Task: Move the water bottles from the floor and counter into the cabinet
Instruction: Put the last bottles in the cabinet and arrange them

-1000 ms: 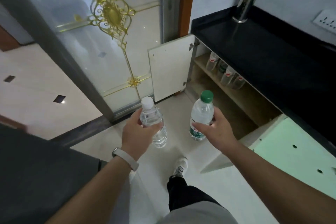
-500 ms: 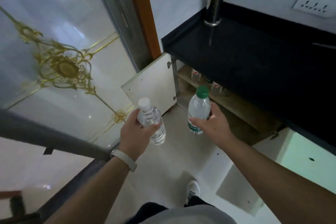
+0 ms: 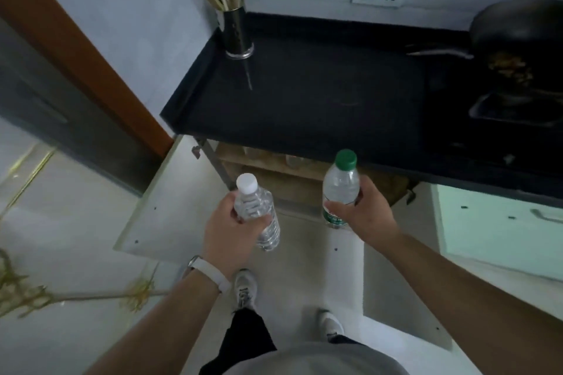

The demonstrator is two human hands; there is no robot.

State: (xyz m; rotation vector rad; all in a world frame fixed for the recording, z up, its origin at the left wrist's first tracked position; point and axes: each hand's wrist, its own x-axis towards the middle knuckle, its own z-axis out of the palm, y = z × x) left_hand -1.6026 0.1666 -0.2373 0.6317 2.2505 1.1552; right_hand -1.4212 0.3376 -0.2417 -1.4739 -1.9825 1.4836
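My left hand point(image 3: 227, 231) grips a clear water bottle with a white cap point(image 3: 259, 216), tilted slightly. My right hand point(image 3: 364, 213) holds a second clear bottle with a green cap and green label point(image 3: 339, 186), upright. Both bottles hang in front of the open cabinet point(image 3: 274, 167) under the black counter point(image 3: 320, 94). The cabinet's wooden shelf shows at the top of the opening; several bottles stand on it, mostly hidden by the counter edge.
The cabinet's two white doors stand open, the left door point(image 3: 170, 201) and the right door point(image 3: 393, 277). A chopstick holder point(image 3: 236, 33) sits at the counter's back left, a black wok point(image 3: 518, 30) at the right. A pale green cabinet front point(image 3: 493, 222) lies right. My shoes stand on the white floor.
I have turned and stepped to face the cabinet squarely. Both bottles stay in my hands and are now closer to the cabinet opening, the green-capped one raised a little.
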